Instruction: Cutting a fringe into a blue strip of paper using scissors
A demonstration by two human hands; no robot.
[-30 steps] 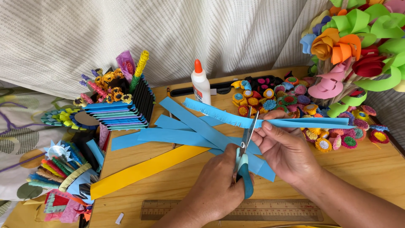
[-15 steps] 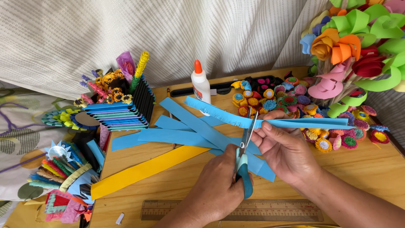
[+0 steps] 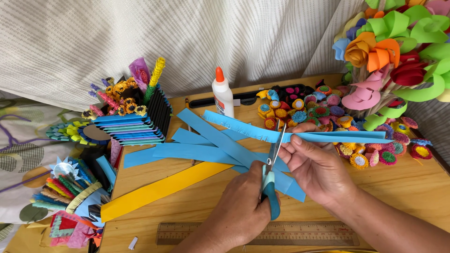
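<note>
I am fringing a blue paper strip (image 3: pixel 243 130) held above the bench (image 3: pixel 412 187). My left hand (image 3: pixel 241 211) is clenched in its grip on the scissors (image 3: pixel 271 180); my right hand (image 3: pixel 318 164) pinches the strip beside the blades. I judge the next snip needs close, even spacing.

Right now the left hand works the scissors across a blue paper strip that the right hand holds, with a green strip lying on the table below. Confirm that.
Not quite: the long strip lying on the table below is yellow, not green, as the head view shows. The rest stands: the left hand works the scissors across the blue paper strip that the right hand holds.
</note>
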